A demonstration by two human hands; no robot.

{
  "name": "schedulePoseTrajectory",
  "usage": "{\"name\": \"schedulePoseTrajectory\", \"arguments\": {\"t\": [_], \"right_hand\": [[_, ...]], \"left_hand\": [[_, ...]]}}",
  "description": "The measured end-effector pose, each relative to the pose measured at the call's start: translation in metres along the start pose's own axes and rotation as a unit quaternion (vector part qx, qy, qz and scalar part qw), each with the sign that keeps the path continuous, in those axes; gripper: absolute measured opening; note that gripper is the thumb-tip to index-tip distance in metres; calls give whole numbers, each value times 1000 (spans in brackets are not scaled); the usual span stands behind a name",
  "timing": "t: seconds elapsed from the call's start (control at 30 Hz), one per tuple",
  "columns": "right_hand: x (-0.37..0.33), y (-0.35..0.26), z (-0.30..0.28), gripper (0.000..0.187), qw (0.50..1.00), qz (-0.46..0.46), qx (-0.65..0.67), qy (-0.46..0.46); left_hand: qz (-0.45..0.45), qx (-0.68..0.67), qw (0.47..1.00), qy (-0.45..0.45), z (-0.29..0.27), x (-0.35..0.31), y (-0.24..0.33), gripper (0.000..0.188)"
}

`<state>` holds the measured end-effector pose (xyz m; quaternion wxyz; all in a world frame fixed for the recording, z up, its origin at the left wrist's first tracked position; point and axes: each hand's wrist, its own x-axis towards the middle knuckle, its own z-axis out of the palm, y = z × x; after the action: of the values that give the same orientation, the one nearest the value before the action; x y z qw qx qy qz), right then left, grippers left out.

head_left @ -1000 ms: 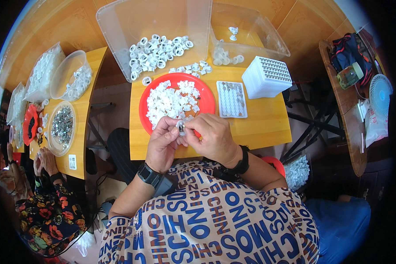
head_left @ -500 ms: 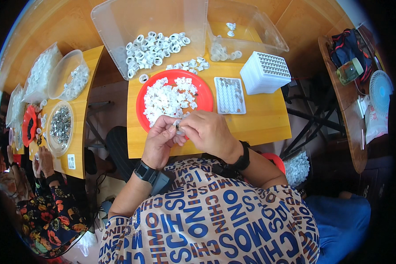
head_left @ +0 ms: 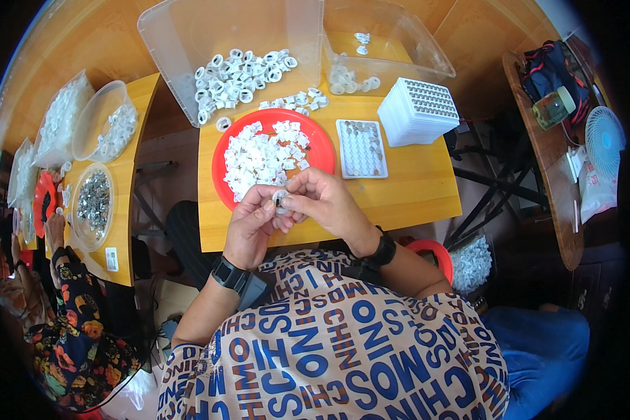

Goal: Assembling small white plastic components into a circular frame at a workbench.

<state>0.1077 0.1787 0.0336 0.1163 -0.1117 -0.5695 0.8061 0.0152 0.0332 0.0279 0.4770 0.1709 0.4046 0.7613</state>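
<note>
A small round white plastic piece with a dark centre [head_left: 280, 201] is pinched between both hands, above the table's front edge. My left hand [head_left: 256, 218] grips it from the left, fingers curled beneath. On the other side, my right hand [head_left: 323, 204] presses it between thumb and forefinger. Just beyond the hands lies a red round plate [head_left: 327, 150] heaped with small white plastic parts [head_left: 255, 162]. To its right sits a white tray [head_left: 352, 149] with round pockets, some filled with small round pieces.
Behind the plate stands a clear bin [head_left: 168, 63] with white ring-shaped parts [head_left: 241, 77]. A second clear bin [head_left: 427, 59] and a stack of white trays [head_left: 409, 122] are at the right. On the left table, a co-worker's hand [head_left: 56, 231] is beside a bowl of metal parts [head_left: 94, 199].
My right hand's fingers have shifted on the round piece, the thumb now against its face. The co-worker's hand at the left has moved farther up the table. The view has shifted slightly.
</note>
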Motion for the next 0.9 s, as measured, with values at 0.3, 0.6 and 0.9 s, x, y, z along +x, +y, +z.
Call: {"name": "schedulePoseTrajectory", "arguments": {"t": [0.3,0.6,0.9], "right_hand": [[-2,6,-4,15,998,39,-39,-17],[-3,12,-4,16,996,50,-70,-9],[0,9,-4,11,998,41,-31,-30]], "left_hand": [[-6,5,1000,7,-4,-1,-4,22],[-16,4,1000,1,-4,-2,-5,21],[-8,-42,999,2,-5,1,-2,22]]}}
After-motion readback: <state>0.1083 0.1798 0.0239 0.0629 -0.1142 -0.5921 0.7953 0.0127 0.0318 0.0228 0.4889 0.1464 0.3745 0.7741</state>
